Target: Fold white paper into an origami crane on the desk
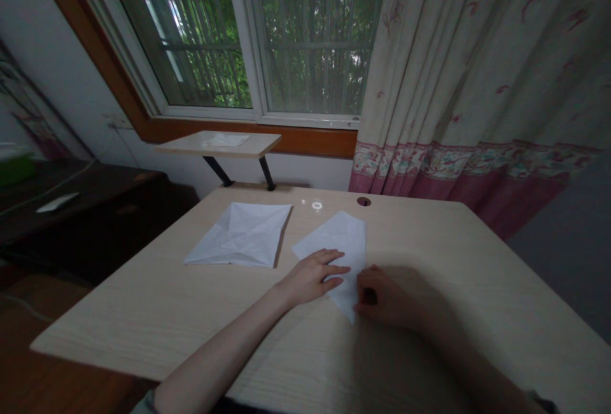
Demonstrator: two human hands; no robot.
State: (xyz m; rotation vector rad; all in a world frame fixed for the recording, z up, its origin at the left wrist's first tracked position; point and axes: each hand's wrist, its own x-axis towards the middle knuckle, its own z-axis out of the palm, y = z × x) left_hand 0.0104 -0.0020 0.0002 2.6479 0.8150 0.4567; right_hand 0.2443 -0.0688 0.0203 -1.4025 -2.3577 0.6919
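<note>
A folded sheet of white paper (346,239) lies on the table with a pointed lower end and a straight right edge. My left hand (317,277) rests flat on its left part, fingers spread apart. At the paper's right edge is my right hand (386,296), its fingers curled and closed against that edge near the lower point; shadow hides part of the grip. To the left lies a second sheet of white paper (252,233), opened out, with creases running to its middle and slightly raised edges.
The pale wooden table (157,299) has a round cable hole (363,201) at its back edge. A small raised shelf (181,145) bears another white paper (226,140). Behind are a window (310,39) and a curtain (453,83). A dark cabinet (119,191) stands left.
</note>
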